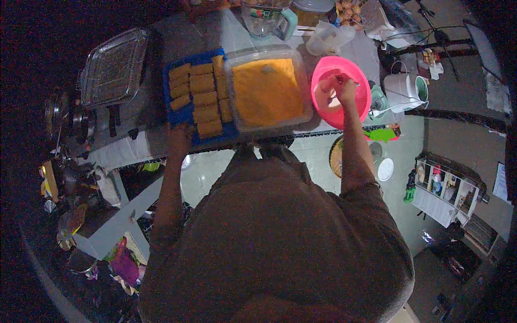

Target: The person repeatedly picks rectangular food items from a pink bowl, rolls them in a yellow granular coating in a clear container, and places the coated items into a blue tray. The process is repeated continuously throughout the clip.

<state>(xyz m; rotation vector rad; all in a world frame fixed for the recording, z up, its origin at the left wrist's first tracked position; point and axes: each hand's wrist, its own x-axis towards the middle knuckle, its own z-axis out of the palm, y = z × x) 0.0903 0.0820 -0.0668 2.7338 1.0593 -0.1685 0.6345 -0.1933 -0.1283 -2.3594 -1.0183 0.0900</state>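
Over the pink plastic bowl (365,95) is my right hand (342,87), closed on what looks like a metal spoon (333,99), whose lower end is at a pale mixture (334,103). My left hand (181,135) rests by the near left corner of a blue tray (177,117); whether its fingers hold anything is too dark to tell. Rows of golden-brown rectangular pieces (205,99) lie on the tray. Between tray and bowl stands a clear plastic container (270,128) with an orange-yellow layer (264,93) inside and a small greyish patch on top.
A clear rectangular dish (115,68) stands at the left. Behind the container are a blender jug (264,20) and a translucent pitcher (327,40). Eggs (348,14) sit at the back. A white bucket (404,92) is right of the bowl. The counter's edge (315,133) runs before me.
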